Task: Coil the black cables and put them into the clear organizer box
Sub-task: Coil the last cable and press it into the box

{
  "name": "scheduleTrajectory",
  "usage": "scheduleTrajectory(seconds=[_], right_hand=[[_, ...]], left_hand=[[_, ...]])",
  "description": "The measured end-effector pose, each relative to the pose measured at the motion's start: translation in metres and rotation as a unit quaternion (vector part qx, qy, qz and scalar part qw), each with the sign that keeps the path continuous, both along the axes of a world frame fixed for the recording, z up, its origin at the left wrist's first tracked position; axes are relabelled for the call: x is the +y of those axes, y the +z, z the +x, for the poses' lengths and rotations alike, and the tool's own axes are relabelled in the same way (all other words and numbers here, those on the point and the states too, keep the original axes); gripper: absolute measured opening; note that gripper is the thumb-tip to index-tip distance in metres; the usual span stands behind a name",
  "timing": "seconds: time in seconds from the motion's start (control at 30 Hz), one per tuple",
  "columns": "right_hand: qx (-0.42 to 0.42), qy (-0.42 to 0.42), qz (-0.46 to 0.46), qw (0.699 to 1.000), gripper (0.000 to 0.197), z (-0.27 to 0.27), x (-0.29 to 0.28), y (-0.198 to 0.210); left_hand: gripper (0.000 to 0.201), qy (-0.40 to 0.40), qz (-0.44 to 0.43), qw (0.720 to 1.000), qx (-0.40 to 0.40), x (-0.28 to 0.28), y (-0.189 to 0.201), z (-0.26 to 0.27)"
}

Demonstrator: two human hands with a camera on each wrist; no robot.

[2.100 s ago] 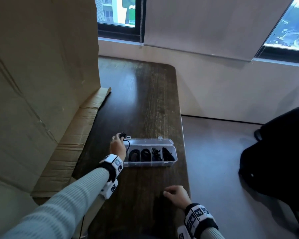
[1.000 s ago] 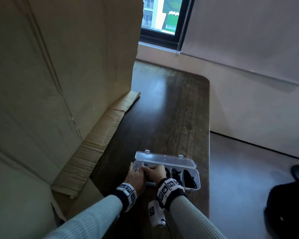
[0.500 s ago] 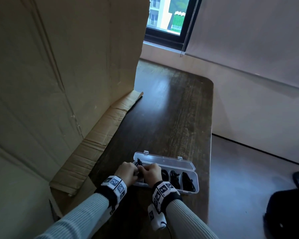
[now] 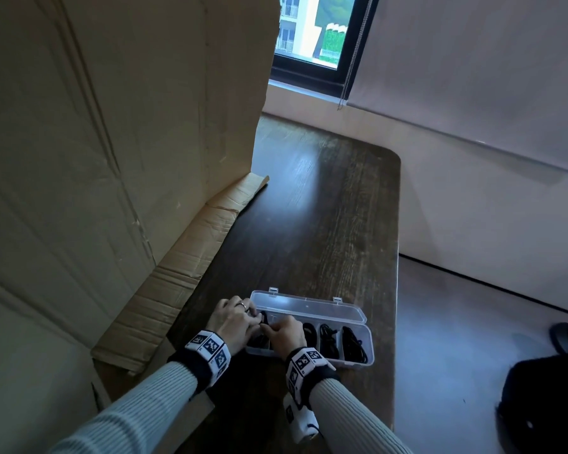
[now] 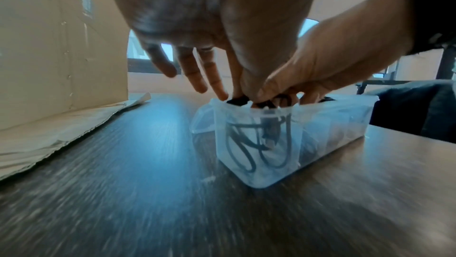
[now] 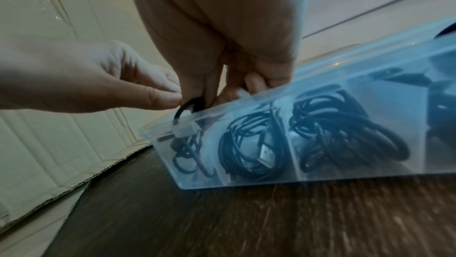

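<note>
Fingertips of both hands meet over the leftmost compartment of the clear organizer box, pinching one black cable whose top loop stands above the rim. Left hand: thumb and forefinger nipped on the loop, the other fingers loosely spread over the box end. Right hand: fingers curled down into the compartment, pressing the coil (how deep, cannot tell). Lower loops show through the end wall. Three coiled cables lie in the compartments to the right; lid thrown back flat on the dark wooden table, cardboard sheet standing to the left. Risk, as I judge it: the springy coil unwinding once released, a loop riding over the rim and fouling the lid; the light box could also skid under the push.
</note>
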State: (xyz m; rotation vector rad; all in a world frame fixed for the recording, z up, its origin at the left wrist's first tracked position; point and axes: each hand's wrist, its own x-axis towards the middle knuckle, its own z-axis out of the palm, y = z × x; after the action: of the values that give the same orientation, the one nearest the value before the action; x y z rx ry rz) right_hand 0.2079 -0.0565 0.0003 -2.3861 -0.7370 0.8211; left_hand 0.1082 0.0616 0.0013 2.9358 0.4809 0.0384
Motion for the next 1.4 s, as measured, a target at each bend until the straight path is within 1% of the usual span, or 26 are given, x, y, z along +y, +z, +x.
scheduleTrajectory(seconds=[0.07, 0.13, 0.2, 0.27, 0.33, 0.4, 0.5, 0.57, 0.6, 0.67, 0.73, 0.8, 0.87, 0.9, 1.0, 1.07, 1.13, 1.17, 1.2, 1.27, 1.33, 1.37, 1.4], right_hand=[[0.005, 0.048, 0.014, 0.999, 0.040, -0.004, -0.003, -0.001], [0.001, 0.071, 0.011, 0.997, 0.038, -0.007, -0.007, -0.006], [-0.027, 0.066, 0.031, 0.997, 0.030, -0.008, -0.012, -0.013], [-0.058, 0.045, 0.062, 0.995, 0.022, -0.010, -0.012, -0.015], [-0.075, 0.031, 0.065, 0.995, 0.020, -0.011, -0.009, -0.017], [-0.071, 0.037, 0.031, 0.996, 0.021, -0.014, -0.005, -0.015], [-0.090, 0.044, -0.050, 0.994, 0.022, -0.014, -0.001, -0.011], [-0.091, 0.049, -0.065, 0.993, 0.022, -0.011, 0.001, -0.009], [-0.091, 0.057, -0.063, 0.992, 0.020, -0.009, 0.002, -0.008], [-0.065, 0.060, -0.051, 0.995, 0.018, -0.004, 0.003, -0.006], [-0.049, 0.034, -0.021, 0.998, 0.014, -0.002, -0.003, -0.001], [-0.049, -0.007, 0.032, 0.998, 0.016, -0.004, -0.009, 0.001], [-0.045, -0.026, 0.083, 0.995, 0.009, -0.008, -0.015, 0.003], [-0.045, -0.024, 0.091, 0.995, 0.012, -0.010, -0.016, 0.004], [-0.076, 0.028, 0.074, 0.994, 0.016, -0.010, -0.012, -0.002], [-0.084, 0.026, 0.042, 0.995, 0.015, -0.008, -0.006, -0.007], [-0.106, 0.005, 0.015, 0.994, 0.012, -0.005, -0.001, -0.009], [-0.112, -0.013, 0.002, 0.994, 0.010, -0.003, 0.001, -0.009], [-0.130, -0.003, -0.019, 0.991, 0.009, -0.002, 0.002, -0.005], [-0.157, 0.036, -0.042, 0.986, 0.017, -0.002, 0.006, 0.004], [-0.143, 0.075, -0.047, 0.986, 0.023, -0.004, 0.008, 0.007], [-0.123, 0.085, -0.046, 0.988, 0.026, -0.005, 0.006, 0.006], [-0.109, 0.099, -0.037, 0.988, 0.024, -0.005, 0.004, 0.003]], left_hand=[[0.034, -0.009, 0.051, 0.999, 0.019, 0.005, 0.006, 0.003], [0.032, -0.030, 0.060, 0.997, 0.048, 0.010, 0.010, 0.003], [0.035, -0.035, 0.057, 0.994, 0.083, 0.011, 0.011, 0.001], [0.036, -0.033, 0.059, 0.990, 0.122, 0.009, 0.011, 0.001], [0.038, -0.034, 0.058, 0.989, 0.132, 0.008, 0.010, 0.004], [0.042, -0.031, 0.034, 0.991, 0.125, 0.006, 0.008, 0.009], [0.046, -0.032, -0.021, 0.993, 0.114, -0.001, 0.006, 0.014], [0.044, -0.014, -0.036, 0.995, 0.097, -0.003, 0.005, 0.017], [0.041, -0.002, -0.031, 0.995, 0.092, -0.003, 0.005, 0.019], [0.039, 0.005, -0.006, 0.995, 0.098, -0.003, 0.006, 0.023], [0.043, -0.010, 0.043, 0.991, 0.127, -0.003, 0.010, 0.027], [0.046, -0.020, 0.086, 0.984, 0.156, -0.002, 0.014, 0.030], [0.042, -0.009, 0.089, 0.983, 0.158, -0.003, 0.014, 0.034], [0.039, 0.001, 0.089, 0.984, 0.155, -0.005, 0.014, 0.035], [0.031, 0.046, 0.078, 0.983, 0.159, -0.013, 0.008, 0.038], [0.029, 0.059, 0.065, 0.981, 0.173, -0.016, 0.005, 0.040], [0.031, 0.062, 0.052, 0.980, 0.182, -0.014, 0.007, 0.038], [0.033, 0.063, 0.046, 0.981, 0.179, -0.012, 0.005, 0.036], [0.034, 0.064, 0.032, 0.983, 0.170, -0.010, 0.002, 0.033], [0.031, 0.063, -0.012, 0.989, 0.136, -0.007, -0.003, 0.023], [0.033, 0.058, -0.028, 0.993, 0.099, -0.007, -0.011, 0.014], [0.036, 0.051, -0.016, 0.994, 0.093, -0.008, -0.013, 0.011], [0.038, 0.044, -0.004, 0.994, 0.095, -0.010, -0.011, 0.009]])
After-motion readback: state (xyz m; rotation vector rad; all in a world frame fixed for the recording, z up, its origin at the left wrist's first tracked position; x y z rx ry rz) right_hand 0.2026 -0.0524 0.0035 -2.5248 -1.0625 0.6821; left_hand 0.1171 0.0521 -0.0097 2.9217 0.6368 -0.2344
